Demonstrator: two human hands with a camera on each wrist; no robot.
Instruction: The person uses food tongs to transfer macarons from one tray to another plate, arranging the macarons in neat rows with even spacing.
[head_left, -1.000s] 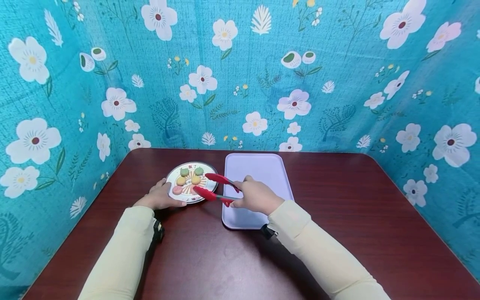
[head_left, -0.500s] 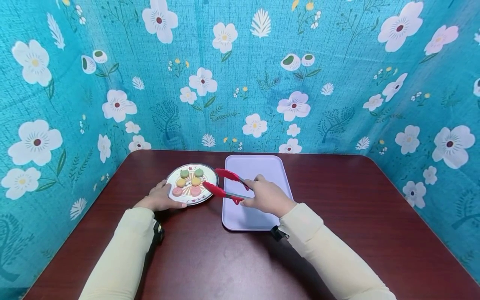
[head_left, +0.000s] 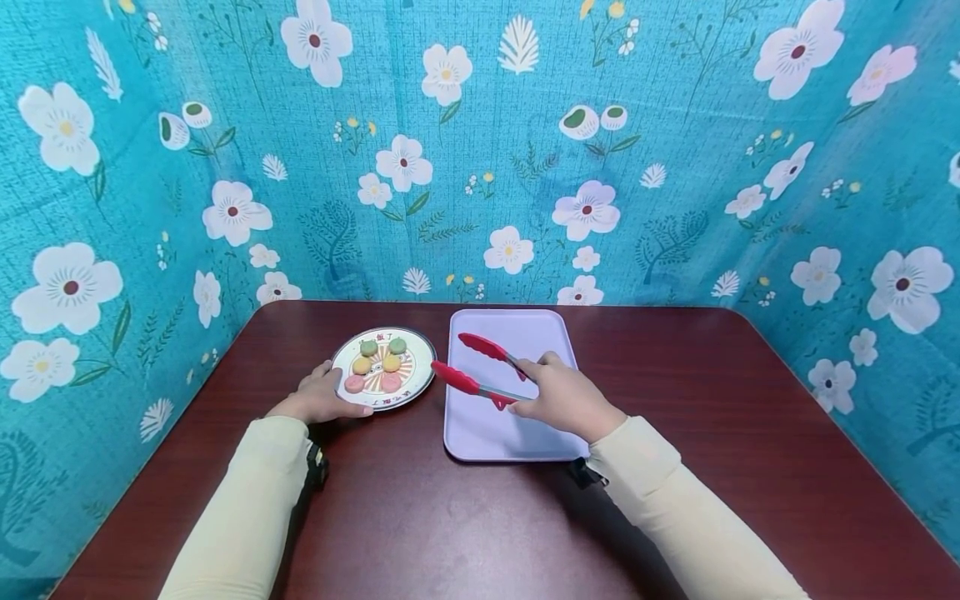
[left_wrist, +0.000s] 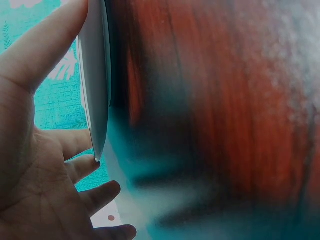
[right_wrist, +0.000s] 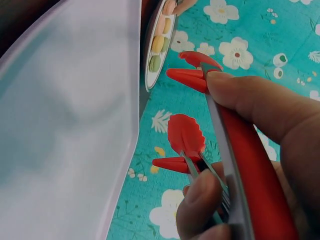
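Note:
My left hand (head_left: 322, 396) lies at the left front edge of a round white plate (head_left: 422, 377). Its thumb touches the rim, and the fingers spread loosely along the side, as the left wrist view shows with the plate (left_wrist: 95, 85) edge-on. Green macarons (head_left: 397, 343), yellow macarons (head_left: 392, 362) and pink macarons (head_left: 391, 382) sit in pairs on the plate. Above the lilac tray (head_left: 476, 437), my right hand (head_left: 568, 398) grips red-tipped metal tongs (head_left: 459, 380). In the right wrist view the tips of the tongs (right_wrist: 186, 134) stand apart with nothing between them.
A dark red-brown wooden table (head_left: 405, 517) carries the plate and, to its right, the tray. Blue floral cloth (head_left: 480, 167) hangs behind and at both sides of the table.
My right hand has drawn the spread tongs rightward, from over the plate to over the tray. My left hand, the plate and the macarons stay where they were.

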